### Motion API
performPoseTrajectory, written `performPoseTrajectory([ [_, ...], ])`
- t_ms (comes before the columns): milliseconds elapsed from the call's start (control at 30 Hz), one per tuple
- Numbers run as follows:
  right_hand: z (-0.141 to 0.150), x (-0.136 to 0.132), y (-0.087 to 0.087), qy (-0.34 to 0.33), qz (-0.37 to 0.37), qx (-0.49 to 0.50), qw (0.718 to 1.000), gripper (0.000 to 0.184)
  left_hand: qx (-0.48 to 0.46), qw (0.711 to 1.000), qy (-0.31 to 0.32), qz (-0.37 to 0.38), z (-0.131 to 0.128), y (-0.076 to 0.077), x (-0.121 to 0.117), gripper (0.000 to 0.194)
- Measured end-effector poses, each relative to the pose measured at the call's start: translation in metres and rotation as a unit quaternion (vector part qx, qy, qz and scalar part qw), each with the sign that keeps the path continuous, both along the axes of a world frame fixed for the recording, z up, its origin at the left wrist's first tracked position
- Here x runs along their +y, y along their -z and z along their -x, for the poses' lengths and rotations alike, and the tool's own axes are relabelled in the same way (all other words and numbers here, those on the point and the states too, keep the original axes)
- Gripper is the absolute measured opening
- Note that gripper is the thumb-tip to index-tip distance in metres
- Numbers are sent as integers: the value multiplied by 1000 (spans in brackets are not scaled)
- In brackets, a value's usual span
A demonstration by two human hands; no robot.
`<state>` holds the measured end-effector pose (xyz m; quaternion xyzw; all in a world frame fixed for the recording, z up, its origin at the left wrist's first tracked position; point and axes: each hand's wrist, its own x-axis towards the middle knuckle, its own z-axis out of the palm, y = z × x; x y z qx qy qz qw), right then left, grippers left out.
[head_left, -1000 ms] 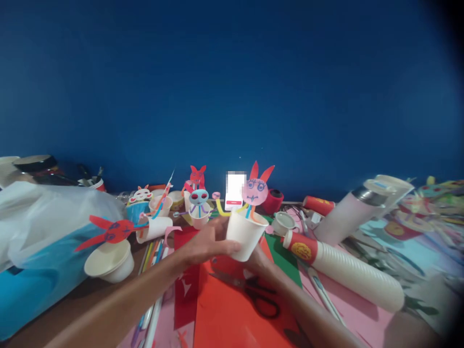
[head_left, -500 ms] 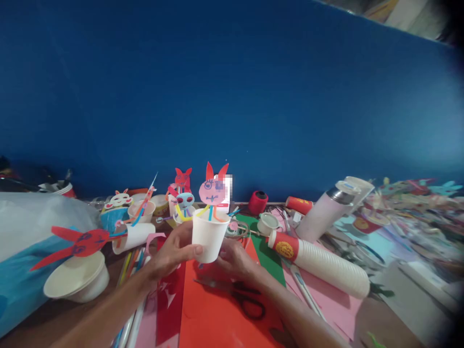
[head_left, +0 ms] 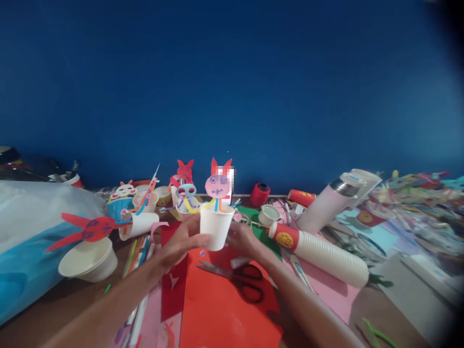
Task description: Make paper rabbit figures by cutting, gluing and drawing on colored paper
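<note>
Fingers of the left hand curl closed around the white paper cup, mid-frame; the right hand's grip I cannot tell. Squeezing too hard could buckle it, tilting the pink face.

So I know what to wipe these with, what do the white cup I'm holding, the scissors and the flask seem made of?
Cup: probably paper, matte, with a thin rolled rim. Scissors: grey metal blades with a dull sheen; dark, smooth handles, likely plastic. Flask: pale body, painted metal or plastic; the band near its top gleams like polished metal.
</note>
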<state>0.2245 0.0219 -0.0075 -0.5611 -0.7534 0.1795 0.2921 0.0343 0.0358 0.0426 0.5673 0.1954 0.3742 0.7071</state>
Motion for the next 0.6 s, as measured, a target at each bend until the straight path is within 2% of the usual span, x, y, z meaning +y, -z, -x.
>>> performPoseTrajectory([
  [133,-8,3,-1,-14,50,-37,998,12,34,998,-7,50,29,12,-12,56],
  [233,-7,0,-1,-20,70,-64,995,14,38,996,1,77,40,16,-15,55],
  [467,9,-14,-3,-21,69,-137,988,14,46,994,-16,98,51,35,-20,54],
  [600,19,-19,-8,-15,50,-238,970,16,42,994,-18,94,52,37,-22,54],
])
